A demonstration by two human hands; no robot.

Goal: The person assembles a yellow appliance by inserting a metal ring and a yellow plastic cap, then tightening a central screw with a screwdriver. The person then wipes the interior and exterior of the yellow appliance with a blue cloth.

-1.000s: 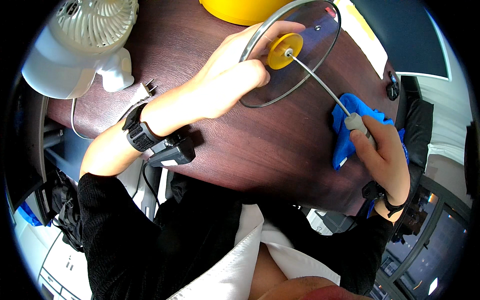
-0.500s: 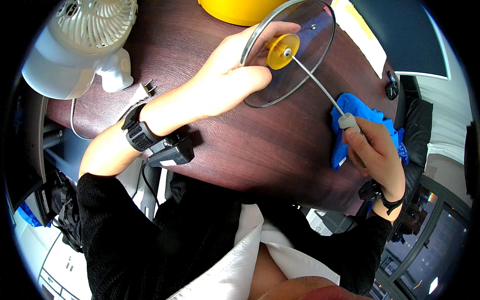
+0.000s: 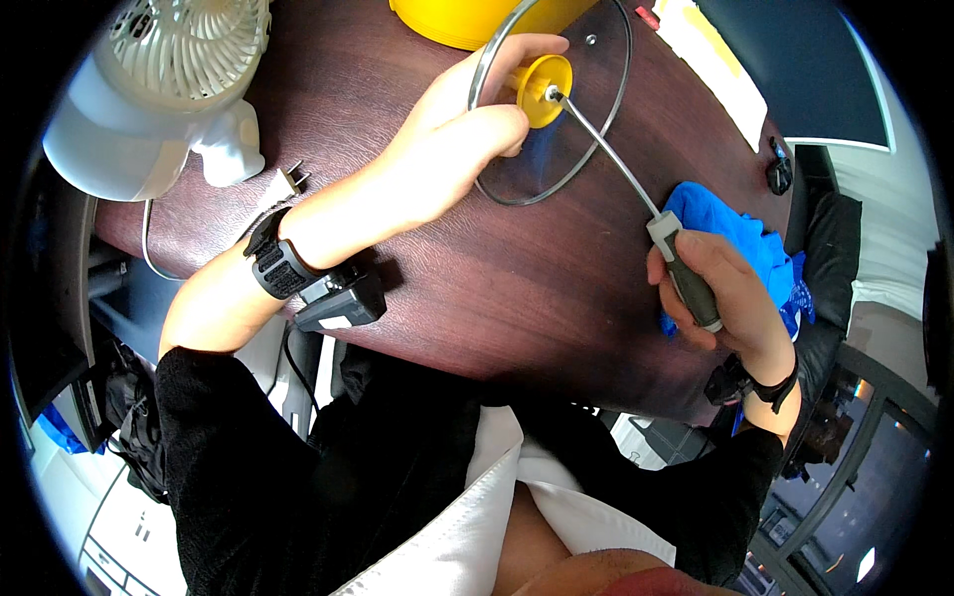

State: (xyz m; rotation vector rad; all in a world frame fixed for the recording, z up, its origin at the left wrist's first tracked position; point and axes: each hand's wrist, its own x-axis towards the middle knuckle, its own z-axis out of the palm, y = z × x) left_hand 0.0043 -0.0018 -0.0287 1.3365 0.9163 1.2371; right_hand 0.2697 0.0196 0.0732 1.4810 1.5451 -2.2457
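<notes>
My left hand (image 3: 459, 149) grips a round glass lid (image 3: 581, 139) by its metal rim and its yellow knob (image 3: 542, 87), holding it tilted above the dark wooden table (image 3: 497, 288). In my right hand (image 3: 717, 293) is a screwdriver (image 3: 636, 194) with a grey and black handle. Its long metal shaft runs up and left, and the tip sits in the middle of the yellow knob. A blue cloth (image 3: 755, 248) lies on the table just behind my right hand.
A white desk fan (image 3: 149, 89) stands at the table's far left, its plug (image 3: 288, 179) lying beside my left wrist. A yellow pot (image 3: 467, 20) is at the far edge. A small black device (image 3: 338, 303) hangs at my left wrist.
My right hand slid left and down off the blue cloth with the screwdriver. The lid stays in my left hand, the tip still on the knob.
</notes>
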